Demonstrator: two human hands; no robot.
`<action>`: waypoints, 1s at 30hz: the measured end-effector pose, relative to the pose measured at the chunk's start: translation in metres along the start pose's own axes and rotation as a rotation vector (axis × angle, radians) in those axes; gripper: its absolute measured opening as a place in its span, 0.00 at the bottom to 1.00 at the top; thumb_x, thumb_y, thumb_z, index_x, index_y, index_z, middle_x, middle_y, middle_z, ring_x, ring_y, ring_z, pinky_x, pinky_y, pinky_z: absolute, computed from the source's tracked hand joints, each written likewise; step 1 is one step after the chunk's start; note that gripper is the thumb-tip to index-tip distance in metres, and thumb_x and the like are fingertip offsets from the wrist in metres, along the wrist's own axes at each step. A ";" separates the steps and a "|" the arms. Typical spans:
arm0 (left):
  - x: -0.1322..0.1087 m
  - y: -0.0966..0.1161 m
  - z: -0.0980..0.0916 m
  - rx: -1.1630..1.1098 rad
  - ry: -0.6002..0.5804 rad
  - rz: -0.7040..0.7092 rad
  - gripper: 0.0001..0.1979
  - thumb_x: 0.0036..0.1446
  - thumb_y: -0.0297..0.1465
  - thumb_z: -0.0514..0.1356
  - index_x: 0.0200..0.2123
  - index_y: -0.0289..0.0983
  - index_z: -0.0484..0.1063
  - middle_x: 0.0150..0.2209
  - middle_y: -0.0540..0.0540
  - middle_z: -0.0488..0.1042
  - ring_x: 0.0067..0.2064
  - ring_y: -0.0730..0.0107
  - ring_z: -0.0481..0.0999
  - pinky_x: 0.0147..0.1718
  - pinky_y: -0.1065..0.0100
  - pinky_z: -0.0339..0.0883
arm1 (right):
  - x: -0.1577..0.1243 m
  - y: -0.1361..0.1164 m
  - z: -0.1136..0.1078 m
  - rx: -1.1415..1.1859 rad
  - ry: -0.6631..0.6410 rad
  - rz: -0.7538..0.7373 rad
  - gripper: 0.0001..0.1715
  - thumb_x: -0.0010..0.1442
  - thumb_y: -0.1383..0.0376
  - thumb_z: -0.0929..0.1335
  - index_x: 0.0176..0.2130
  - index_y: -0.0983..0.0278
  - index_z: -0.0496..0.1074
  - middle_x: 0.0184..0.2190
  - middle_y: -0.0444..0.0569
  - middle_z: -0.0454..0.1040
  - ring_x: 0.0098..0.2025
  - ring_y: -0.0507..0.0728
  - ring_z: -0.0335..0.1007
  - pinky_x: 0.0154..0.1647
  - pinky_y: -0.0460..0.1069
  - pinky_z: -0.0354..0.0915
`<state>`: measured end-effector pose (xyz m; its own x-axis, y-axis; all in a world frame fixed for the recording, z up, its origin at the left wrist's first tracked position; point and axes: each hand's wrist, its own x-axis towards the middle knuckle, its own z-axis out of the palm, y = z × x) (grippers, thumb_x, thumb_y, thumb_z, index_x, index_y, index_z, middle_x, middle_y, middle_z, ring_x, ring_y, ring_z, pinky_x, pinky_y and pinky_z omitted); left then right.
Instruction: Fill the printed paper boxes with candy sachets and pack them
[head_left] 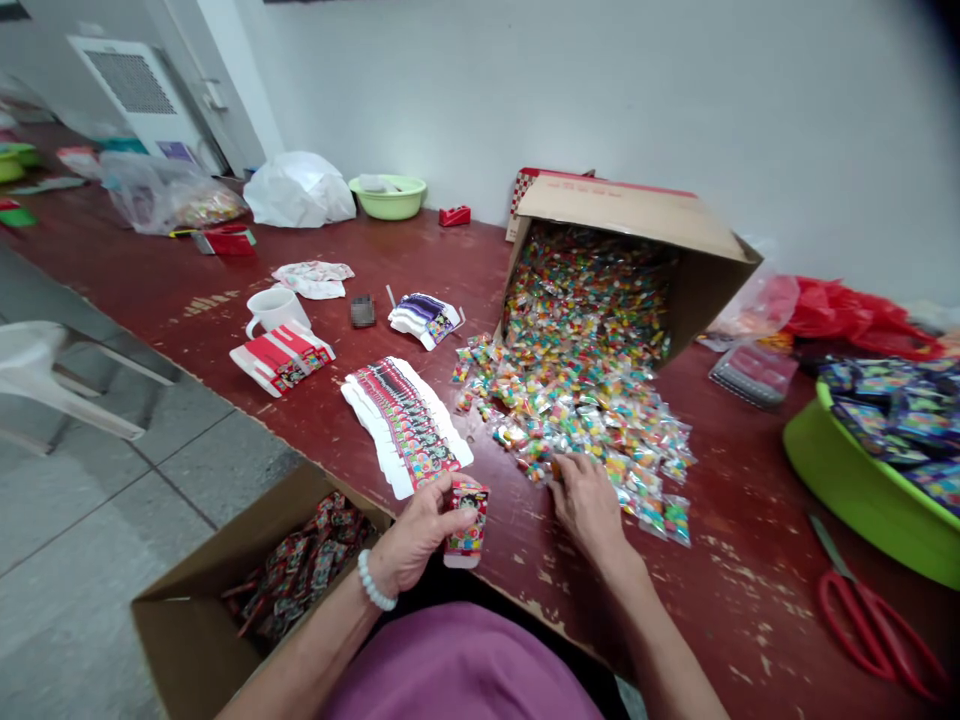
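My left hand (424,528), with a beaded bracelet on its wrist, is closed around a small red printed candy box (466,525) near the table's front edge. At the near side of a heap of small clear candy packets (592,400), my right hand (586,500) reaches in with bent fingers. Its fingertips touch the packets, but what lies between them is hidden. The heap spills out of a large cardboard carton (712,270) lying on its side. Left of the heap lies a fanned row of flattened red and white boxes (405,420).
Below the table edge stands an open carton (180,640) with filled red boxes. Red-handled scissors (862,620) and a green basin (847,460) of dark packets are at right. A white mug (276,308), red box stack (281,358) and purple box stack (425,318) sit further back.
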<state>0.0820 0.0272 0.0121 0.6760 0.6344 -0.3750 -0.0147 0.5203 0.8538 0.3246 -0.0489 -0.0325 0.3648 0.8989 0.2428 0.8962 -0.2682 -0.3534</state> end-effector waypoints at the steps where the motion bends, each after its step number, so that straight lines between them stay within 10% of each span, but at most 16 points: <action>1: 0.000 0.001 -0.001 0.010 0.024 0.025 0.18 0.51 0.33 0.69 0.44 0.37 0.69 0.36 0.50 0.71 0.34 0.73 0.71 0.35 0.70 0.68 | -0.001 0.001 0.001 -0.040 -0.023 -0.013 0.20 0.60 0.67 0.66 0.51 0.63 0.74 0.47 0.59 0.74 0.47 0.67 0.66 0.48 0.59 0.62; 10: 0.001 0.027 -0.011 0.179 0.094 0.090 0.21 0.51 0.37 0.69 0.45 0.36 0.69 0.36 0.50 0.71 0.34 0.73 0.73 0.34 0.71 0.70 | -0.011 0.007 0.001 -0.111 -0.086 -0.185 0.21 0.55 0.74 0.65 0.49 0.66 0.73 0.46 0.58 0.73 0.48 0.65 0.64 0.51 0.57 0.62; 17: -0.004 0.024 -0.015 -0.110 0.046 -0.051 0.24 0.45 0.29 0.72 0.43 0.39 0.65 0.41 0.47 0.75 0.36 0.66 0.78 0.31 0.64 0.75 | -0.018 0.011 0.000 -0.088 0.060 -0.109 0.20 0.60 0.76 0.58 0.43 0.69 0.75 0.41 0.62 0.75 0.44 0.66 0.67 0.47 0.59 0.66; 21: -0.002 0.014 -0.012 -0.214 -0.045 -0.123 0.27 0.42 0.23 0.72 0.47 0.36 0.69 0.44 0.43 0.76 0.39 0.65 0.78 0.39 0.61 0.75 | -0.016 -0.007 -0.026 0.476 0.237 0.143 0.14 0.62 0.66 0.64 0.46 0.65 0.74 0.40 0.55 0.77 0.41 0.62 0.71 0.45 0.57 0.68; 25: -0.001 0.005 -0.003 -0.265 -0.135 -0.120 0.22 0.44 0.23 0.72 0.44 0.34 0.72 0.39 0.43 0.77 0.36 0.69 0.76 0.40 0.60 0.75 | -0.018 -0.047 -0.045 1.103 0.129 0.328 0.17 0.58 0.57 0.71 0.46 0.62 0.75 0.38 0.49 0.78 0.37 0.57 0.74 0.39 0.52 0.70; 30: -0.009 0.001 0.011 -0.274 -0.211 -0.115 0.19 0.44 0.24 0.72 0.38 0.36 0.69 0.39 0.45 0.76 0.37 0.68 0.77 0.39 0.61 0.74 | -0.022 -0.075 -0.046 1.187 0.109 0.333 0.14 0.54 0.58 0.74 0.39 0.62 0.76 0.34 0.48 0.78 0.34 0.55 0.73 0.35 0.49 0.69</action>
<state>0.0839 0.0159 0.0200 0.8214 0.4458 -0.3559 -0.1073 0.7335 0.6712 0.2616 -0.0644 0.0304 0.6014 0.7981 0.0380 -0.0074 0.0531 -0.9986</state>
